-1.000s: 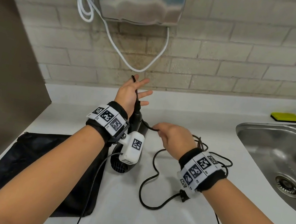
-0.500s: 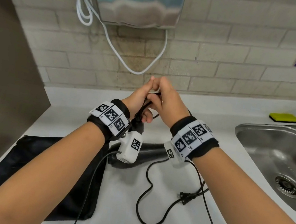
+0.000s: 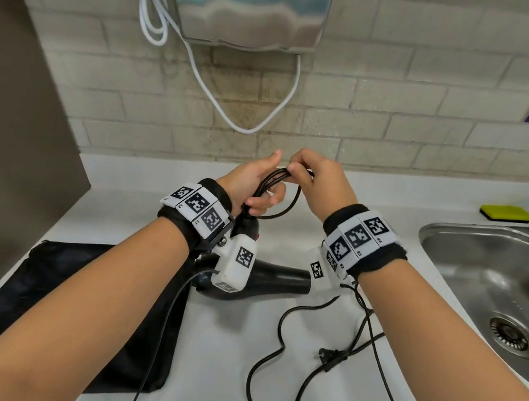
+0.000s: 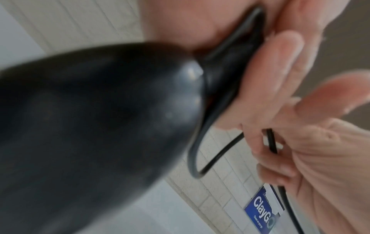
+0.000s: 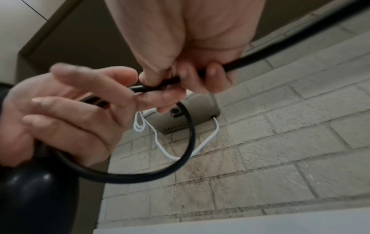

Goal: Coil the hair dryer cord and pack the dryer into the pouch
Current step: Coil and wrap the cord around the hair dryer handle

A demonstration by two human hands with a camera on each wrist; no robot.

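Note:
The black hair dryer [image 3: 274,274] lies on the white counter, handle tilted up toward my left hand [image 3: 252,181]. That hand holds several loops of the black cord [image 3: 277,176] near the handle's end [image 4: 100,126], thumb raised. My right hand [image 3: 314,180] pinches the cord [image 5: 170,82] between thumb and fingertips right against the left hand's fingers [image 5: 84,101], and a fresh loop [image 5: 180,158] hangs below. The slack cord [image 3: 270,350] and its plug [image 3: 330,358] trail on the counter. The flat black pouch [image 3: 66,307] lies under my left forearm.
A steel sink [image 3: 486,280] is sunk into the counter at the right, with a yellow sponge [image 3: 507,212] and a tap behind it. A metal hand dryer [image 3: 246,0] with a dangling white cable [image 3: 250,125] hangs on the tiled wall. A brown panel [image 3: 8,125] bounds the left.
My right hand rose from the counter with the cord and met the left hand, laying another loop there. The left fingers closed on the loops. The slack and plug slid nearer.

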